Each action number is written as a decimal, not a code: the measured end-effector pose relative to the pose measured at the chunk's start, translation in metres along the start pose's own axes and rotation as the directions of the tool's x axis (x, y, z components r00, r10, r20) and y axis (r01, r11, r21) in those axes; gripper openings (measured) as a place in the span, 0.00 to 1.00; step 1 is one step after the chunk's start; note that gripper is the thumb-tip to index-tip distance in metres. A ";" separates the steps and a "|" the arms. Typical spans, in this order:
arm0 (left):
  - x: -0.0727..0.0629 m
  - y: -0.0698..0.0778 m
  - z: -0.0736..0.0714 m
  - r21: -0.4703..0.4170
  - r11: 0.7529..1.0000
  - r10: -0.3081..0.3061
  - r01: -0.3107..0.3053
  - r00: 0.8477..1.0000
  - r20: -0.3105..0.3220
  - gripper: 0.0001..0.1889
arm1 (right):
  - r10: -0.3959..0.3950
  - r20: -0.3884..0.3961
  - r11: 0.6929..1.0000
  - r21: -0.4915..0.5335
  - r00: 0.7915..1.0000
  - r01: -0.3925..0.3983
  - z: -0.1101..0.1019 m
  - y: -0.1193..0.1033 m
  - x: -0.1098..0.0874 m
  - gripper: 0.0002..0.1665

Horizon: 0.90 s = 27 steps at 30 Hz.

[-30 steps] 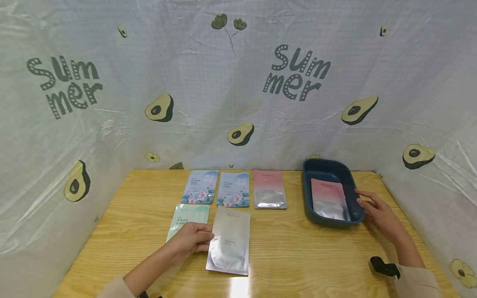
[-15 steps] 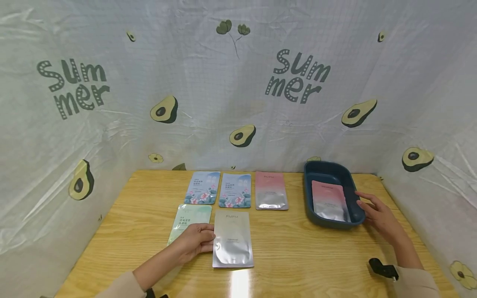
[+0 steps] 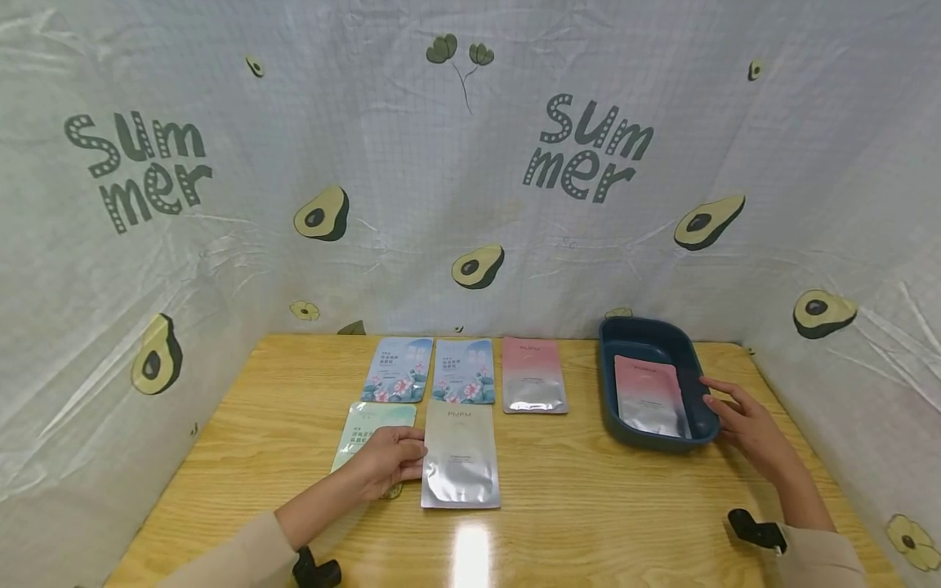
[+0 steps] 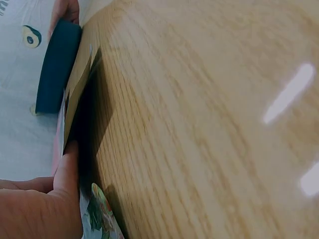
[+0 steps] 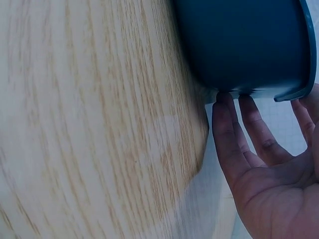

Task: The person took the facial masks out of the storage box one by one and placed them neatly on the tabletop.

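Silver sachet [image 3: 461, 457], foil, one: in the front row, right of the green sachet [image 3: 367, 415] and, by the left wrist view, raised off the wooden table [image 3: 603, 506] with a dark gap beneath. Left hand [image 3: 384, 460], one: pinches the silver sachet by its left edge only. Likely fault: slipping or swinging, as the foil looks slick and its far side is unsupported. Left blue sachet [image 3: 399, 369] and right blue sachet [image 3: 465, 367], back row: the latter sits just behind the silver top edge, contact not determinable; a dip of that edge could knock it crooked. Green sachet: partly hidden by the left hand, so liable to be dragged by a brushing finger. Loose pink sachet [image 3: 534, 374], one: apart from both hands, at little apparent risk. Navy tray [image 3: 643, 330], one, at right, containing a boxed-in pink sachet [image 3: 650, 396]. Right hand [image 3: 753, 437], one: fingers extended, tips against the tray's right wall; uneven pressure could shove the tray leftward or tip it, sliding its contents.
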<state>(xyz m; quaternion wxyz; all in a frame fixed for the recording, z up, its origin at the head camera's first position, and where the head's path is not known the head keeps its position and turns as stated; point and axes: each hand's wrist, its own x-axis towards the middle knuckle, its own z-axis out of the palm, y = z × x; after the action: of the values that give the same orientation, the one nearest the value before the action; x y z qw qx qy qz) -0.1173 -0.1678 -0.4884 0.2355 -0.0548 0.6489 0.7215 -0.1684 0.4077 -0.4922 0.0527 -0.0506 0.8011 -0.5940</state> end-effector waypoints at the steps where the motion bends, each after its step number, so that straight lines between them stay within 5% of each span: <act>1: 0.000 0.001 0.000 0.007 1.000 0.002 -0.002 1.000 0.003 0.22 | -0.001 0.004 1.000 -0.001 1.000 0.001 0.000 0.000 0.000 0.29; 9: -0.003 0.007 0.000 0.138 0.990 -0.014 0.013 1.000 0.010 0.20 | 0.010 -0.012 0.999 -0.033 1.000 -0.010 -0.001 -0.002 0.000 0.31; 18: 0.004 0.019 0.001 0.418 0.908 0.007 -0.018 1.000 0.028 0.06 | 0.020 -0.016 0.999 -0.032 1.000 -0.021 -0.002 -0.004 0.000 0.30; 27: 0.015 0.025 -0.004 0.454 0.890 -0.034 0.027 0.999 0.008 0.06 | 0.000 0.004 1.000 0.009 1.000 0.000 0.000 -0.004 0.000 0.30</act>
<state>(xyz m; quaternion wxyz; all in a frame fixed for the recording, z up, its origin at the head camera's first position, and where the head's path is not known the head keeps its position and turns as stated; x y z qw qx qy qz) -0.1414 -0.1691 -0.4719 0.2579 -0.0028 0.7967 0.5466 -0.1683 0.4071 -0.4884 0.0546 -0.0513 0.7983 -0.5976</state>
